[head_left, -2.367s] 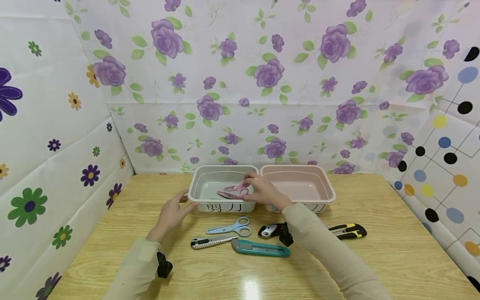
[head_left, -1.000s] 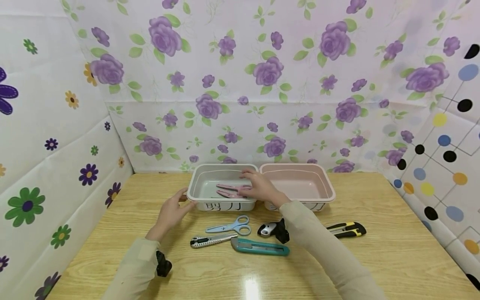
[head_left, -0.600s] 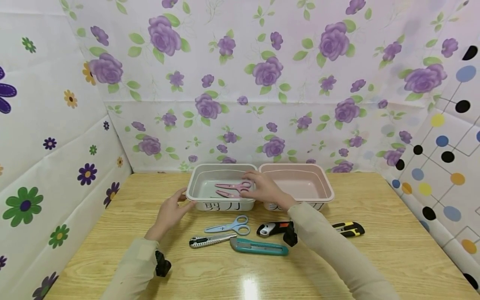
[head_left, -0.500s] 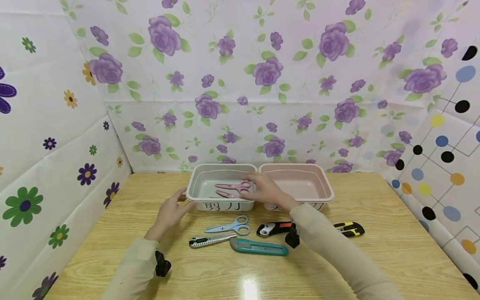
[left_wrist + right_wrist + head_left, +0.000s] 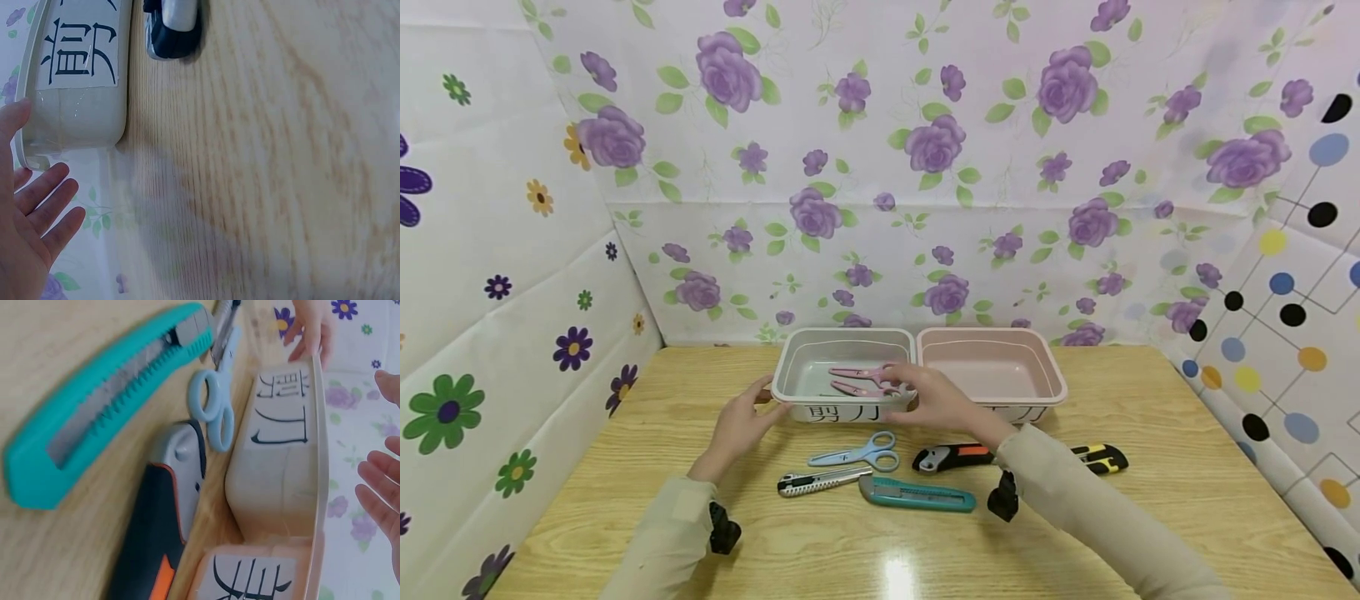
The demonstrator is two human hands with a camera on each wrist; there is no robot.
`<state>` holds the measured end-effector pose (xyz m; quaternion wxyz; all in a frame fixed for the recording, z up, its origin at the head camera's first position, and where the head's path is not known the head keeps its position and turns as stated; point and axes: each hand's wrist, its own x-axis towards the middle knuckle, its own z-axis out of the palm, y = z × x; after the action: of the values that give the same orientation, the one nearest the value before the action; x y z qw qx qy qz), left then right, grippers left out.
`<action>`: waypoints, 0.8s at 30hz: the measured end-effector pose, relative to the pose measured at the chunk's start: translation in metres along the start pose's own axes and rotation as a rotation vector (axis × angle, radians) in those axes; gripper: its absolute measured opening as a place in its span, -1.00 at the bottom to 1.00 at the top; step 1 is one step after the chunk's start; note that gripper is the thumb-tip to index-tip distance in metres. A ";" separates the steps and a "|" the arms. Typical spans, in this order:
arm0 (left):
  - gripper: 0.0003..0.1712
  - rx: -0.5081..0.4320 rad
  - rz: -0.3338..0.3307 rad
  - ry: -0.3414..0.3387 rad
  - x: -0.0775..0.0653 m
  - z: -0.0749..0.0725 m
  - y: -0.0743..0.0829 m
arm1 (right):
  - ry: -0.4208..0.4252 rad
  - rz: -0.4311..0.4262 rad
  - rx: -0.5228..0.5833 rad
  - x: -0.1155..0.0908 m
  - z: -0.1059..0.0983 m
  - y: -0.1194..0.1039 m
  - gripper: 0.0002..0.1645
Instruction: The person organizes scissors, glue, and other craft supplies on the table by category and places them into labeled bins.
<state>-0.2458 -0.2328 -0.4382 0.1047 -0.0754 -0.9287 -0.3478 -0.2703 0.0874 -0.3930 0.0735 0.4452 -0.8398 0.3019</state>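
Pink scissors (image 5: 857,383) lie in the grey bin (image 5: 805,354), their blades spread apart and pointing left. My right hand (image 5: 936,400) is over the bin's front right corner, close to the scissor handles. In the right wrist view its fingers (image 5: 378,478) are apart with nothing between them. My left hand (image 5: 741,425) is at the bin's left end, thumb (image 5: 14,117) against the rim and the other fingers loosely extended. In front lie light blue scissors (image 5: 857,454), a silver utility knife (image 5: 823,481), a teal utility knife (image 5: 917,494) and a black-and-orange knife (image 5: 951,456).
A pink bin (image 5: 988,367) stands right beside the grey one, against the floral backdrop. A yellow-and-black utility knife (image 5: 1101,458) lies to the right, partly behind the right sleeve (image 5: 1067,487). Paper labels with black characters are on both bin fronts.
My right hand has let go of the pink scissors in the grey bin and drawn back toward the bin's front rim, its fingers spreading. My left hand has stayed at the bin's left end.
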 end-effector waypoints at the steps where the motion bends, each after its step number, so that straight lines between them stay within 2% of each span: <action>1: -0.24 0.000 0.000 0.000 0.000 0.000 0.000 | -0.002 -0.012 0.007 -0.002 0.001 -0.002 -0.35; 6: -0.26 -0.005 0.003 -0.003 0.000 0.001 0.000 | -0.030 -0.047 0.032 -0.015 0.006 -0.009 -0.38; 15: -0.25 0.019 0.007 -0.010 0.000 -0.001 -0.002 | -0.127 0.006 0.037 -0.034 0.025 -0.009 -0.51; 24: -0.22 0.034 0.012 0.000 0.002 0.000 -0.003 | -0.173 0.060 -0.081 -0.043 0.041 0.002 -0.48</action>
<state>-0.2483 -0.2348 -0.4398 0.1082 -0.0794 -0.9339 -0.3314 -0.2400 0.0949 -0.4438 0.0097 0.4408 -0.8675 0.2301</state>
